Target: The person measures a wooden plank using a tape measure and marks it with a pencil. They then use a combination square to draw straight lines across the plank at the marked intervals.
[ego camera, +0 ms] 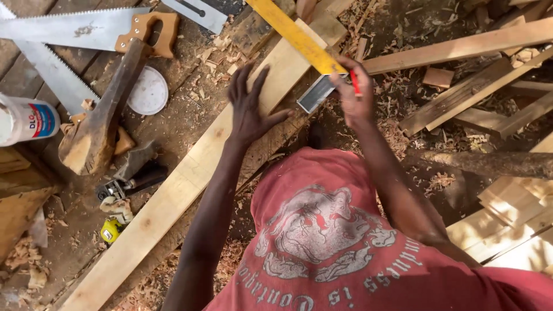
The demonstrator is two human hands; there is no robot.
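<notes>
A long pale wooden plank (173, 196) lies diagonally across a dark workbench. My left hand (249, 103) rests flat on the plank with its fingers spread. My right hand (351, 95) holds a red pencil (355, 82) at the plank's edge. It also touches a try square there, with a yellow blade (294, 35) and a silver stock (315, 93). The blade lies across the plank's upper end.
Two handsaws (69, 29) lie at the top left, beside a wooden-handled adze (98, 129) and a white round lid (148, 91). A white bottle (26, 120), a hand plane (131, 175) and a yellow tape measure (110, 230) sit at left. Planks and offcuts (472, 98) pile at right.
</notes>
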